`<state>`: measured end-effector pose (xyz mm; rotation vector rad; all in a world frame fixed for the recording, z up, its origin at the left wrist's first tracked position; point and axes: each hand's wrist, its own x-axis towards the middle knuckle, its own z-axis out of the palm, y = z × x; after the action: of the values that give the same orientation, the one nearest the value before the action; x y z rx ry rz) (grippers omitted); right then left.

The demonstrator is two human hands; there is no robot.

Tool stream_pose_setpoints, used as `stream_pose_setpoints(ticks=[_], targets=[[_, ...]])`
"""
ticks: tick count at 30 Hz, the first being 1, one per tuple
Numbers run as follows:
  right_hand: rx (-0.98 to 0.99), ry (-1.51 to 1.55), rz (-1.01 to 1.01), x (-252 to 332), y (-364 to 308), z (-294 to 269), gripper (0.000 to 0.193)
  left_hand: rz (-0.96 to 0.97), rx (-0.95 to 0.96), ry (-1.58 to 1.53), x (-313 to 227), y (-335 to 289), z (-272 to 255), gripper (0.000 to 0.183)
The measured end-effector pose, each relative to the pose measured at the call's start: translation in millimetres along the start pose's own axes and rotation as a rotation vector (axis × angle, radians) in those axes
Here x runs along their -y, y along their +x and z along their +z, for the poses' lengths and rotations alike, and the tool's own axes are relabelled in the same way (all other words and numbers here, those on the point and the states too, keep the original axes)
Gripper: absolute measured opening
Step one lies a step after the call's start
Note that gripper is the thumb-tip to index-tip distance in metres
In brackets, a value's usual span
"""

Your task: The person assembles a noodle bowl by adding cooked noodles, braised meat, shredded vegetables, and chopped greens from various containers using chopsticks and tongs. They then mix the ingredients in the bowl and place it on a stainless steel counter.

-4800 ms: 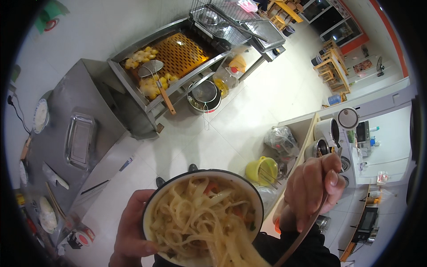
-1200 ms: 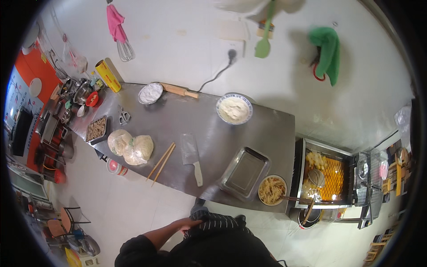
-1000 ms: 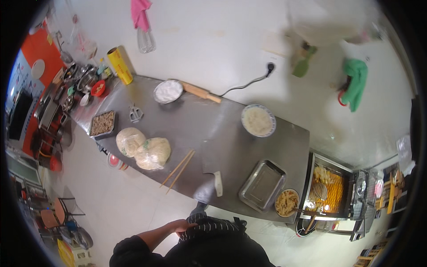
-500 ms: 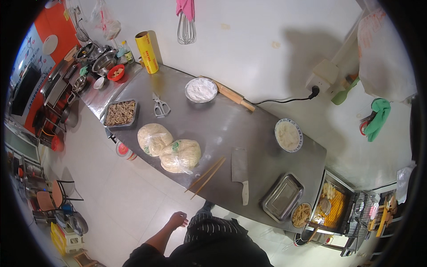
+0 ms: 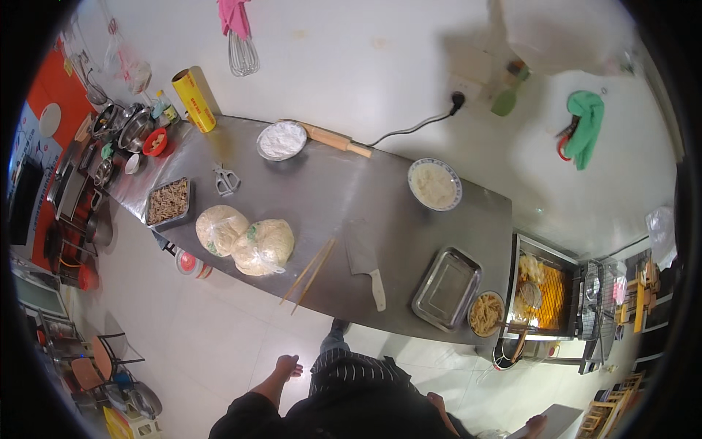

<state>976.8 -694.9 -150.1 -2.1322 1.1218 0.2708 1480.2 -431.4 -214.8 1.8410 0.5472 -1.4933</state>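
My left hand hangs over the floor in front of the steel worktable, its fingers loosely bent and apart, with nothing in them. Beside the striped apron on the other side is my right hand; its fingers are too small and partly hidden to read. On the table edge nearest my left hand lie wooden chopsticks. A cleaver rests to their right, handle toward me. Two clear bags of pale food, the left bag and the right bag, touch each other left of the chopsticks.
A steel tray, a bowl of fried strips and a fryer are on the right. Farther back are a flour bowl, rolling pin and patterned bowl. Another hand is beside a grey panel.
The view has shifted, so the table sits farther left and higher. My right hand, the other hand and the grey panel have come into view. My left hand still hangs low.
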Motion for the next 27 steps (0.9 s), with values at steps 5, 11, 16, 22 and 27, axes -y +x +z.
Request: stream_pose_setpoints(ticks=[5, 11, 16, 22, 27], targets=[[0.102, 0.030, 0.167, -68, -15, 24, 0.023, 0.281, -0.009, -0.020, -14, -24, 64, 0.035], [0.418, -0.351, -0.578, -141, -45, 36, 0.017, 0.543, -0.362, 0.801, 141, -101, 147, 0.042], [0.426, -0.242, -0.436, -133, -37, 7, 0.017, 0.441, -0.276, 0.480, 249, -149, 137, 0.047], [0.427, -0.135, -0.298, -47, 4, 25, 0.018, 0.300, -0.423, 0.172, 352, -145, 110, 0.047], [0.452, -0.101, -0.279, 9, -10, 43, 0.018, 0.260, -0.477, -0.188, 418, -131, 83, 0.037]])
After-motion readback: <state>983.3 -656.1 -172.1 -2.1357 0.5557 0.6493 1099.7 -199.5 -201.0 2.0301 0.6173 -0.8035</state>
